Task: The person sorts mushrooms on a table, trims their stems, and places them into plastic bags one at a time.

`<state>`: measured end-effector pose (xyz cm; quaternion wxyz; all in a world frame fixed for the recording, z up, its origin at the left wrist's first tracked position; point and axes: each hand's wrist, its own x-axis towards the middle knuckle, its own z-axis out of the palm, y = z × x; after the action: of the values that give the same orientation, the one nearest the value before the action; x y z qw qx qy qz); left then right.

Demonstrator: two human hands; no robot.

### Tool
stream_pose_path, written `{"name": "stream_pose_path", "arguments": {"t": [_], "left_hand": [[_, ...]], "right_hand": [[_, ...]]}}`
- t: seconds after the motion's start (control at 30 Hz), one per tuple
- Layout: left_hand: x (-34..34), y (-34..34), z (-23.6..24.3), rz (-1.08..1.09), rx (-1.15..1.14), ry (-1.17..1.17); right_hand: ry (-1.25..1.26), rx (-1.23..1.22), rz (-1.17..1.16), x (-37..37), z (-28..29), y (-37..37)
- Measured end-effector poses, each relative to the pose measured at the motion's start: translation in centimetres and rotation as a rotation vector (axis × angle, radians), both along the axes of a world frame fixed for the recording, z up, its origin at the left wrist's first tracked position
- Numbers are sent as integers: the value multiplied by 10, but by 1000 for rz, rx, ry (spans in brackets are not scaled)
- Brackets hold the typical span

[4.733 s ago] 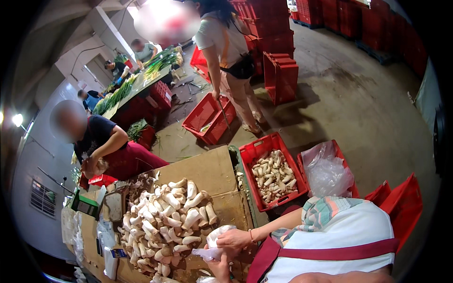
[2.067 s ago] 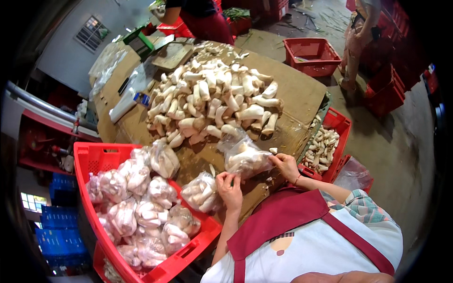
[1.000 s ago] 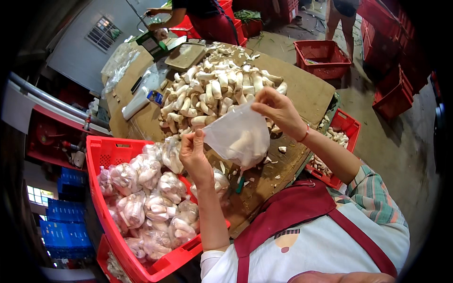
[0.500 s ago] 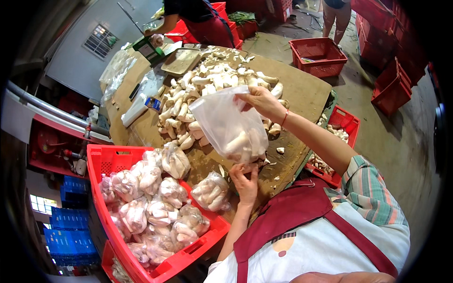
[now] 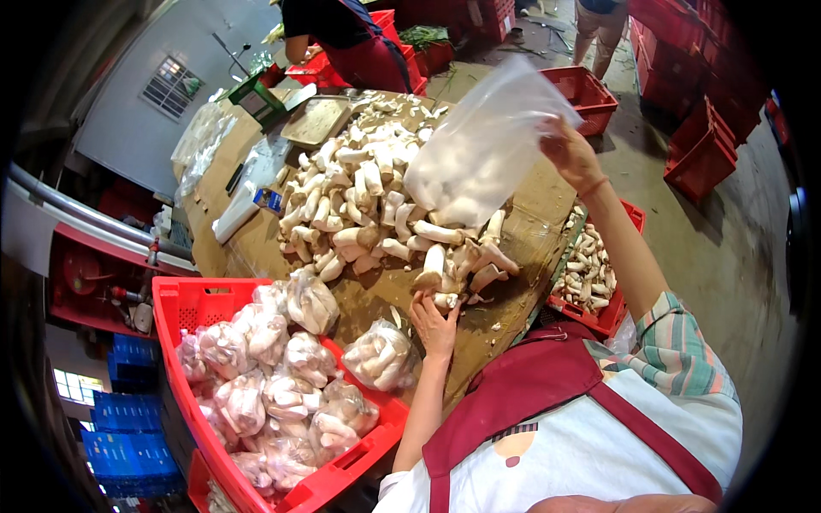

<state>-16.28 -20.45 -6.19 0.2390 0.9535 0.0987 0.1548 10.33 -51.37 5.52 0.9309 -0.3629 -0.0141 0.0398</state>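
My right hand [image 5: 566, 147], closed on the rim of a translucent plastic bag [image 5: 479, 137], holds it up over the table at upper right; whether the pale shapes in its bottom are inside or behind it, I cannot tell. Below it, my left hand [image 5: 434, 323] curls at a mushroom [image 5: 432, 269] at the front edge of the big pile of king oyster mushrooms [image 5: 342, 197] on the cardboard-covered table [image 5: 526, 201]. A tied bag of mushrooms [image 5: 378, 355] lies left of my left hand, beside a red crate [image 5: 180, 299] full of similar bags [image 5: 244, 402].
At right, a red crate [image 5: 627, 218] holds small mushroom pieces, with more crates [image 5: 701, 150] behind. A co-worker [image 5: 359, 51] stands at the far side; another person's legs [image 5: 590, 38] show behind. A tray [image 5: 316, 120] and green device [image 5: 261, 103] are on the table; blue crates [image 5: 128, 436] stack at left.
The bag in my right hand has risen up and to the right. My left hand has left the bag's top and moved down to mushrooms that were under the bag.
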Motion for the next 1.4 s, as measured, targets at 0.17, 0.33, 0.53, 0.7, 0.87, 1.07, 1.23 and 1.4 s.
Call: {"name": "stream_pose_path", "arguments": {"t": [0.17,0.33,0.53,0.7,0.87,1.07,1.23,1.4], "left_hand": [[-3,-4,3,-10,-55,-3],[-2,-19,14,-41,-25,-110],[-5,-11,24,-22,-107,-283],[23,-37,47,-349,219,-284],[57,-30,42,-313,424,-237],[78,21,28,-127,387,-57],[72,50,35,-118,206,147],[47,71,23,90,-249,-2]], "right_hand": [[114,239,-307,-21,-104,-189],[383,239,-947,-162,-254,-419],[636,221,-1403,-415,-328,-550],[1253,-84,-1619,-520,-346,-460],[1360,-931,-1449,-444,-360,-396],[142,-1523,-912,-218,-259,-162],[-475,-1395,-226,-164,-127,31],[-646,-1562,28,-155,-115,94]]}}
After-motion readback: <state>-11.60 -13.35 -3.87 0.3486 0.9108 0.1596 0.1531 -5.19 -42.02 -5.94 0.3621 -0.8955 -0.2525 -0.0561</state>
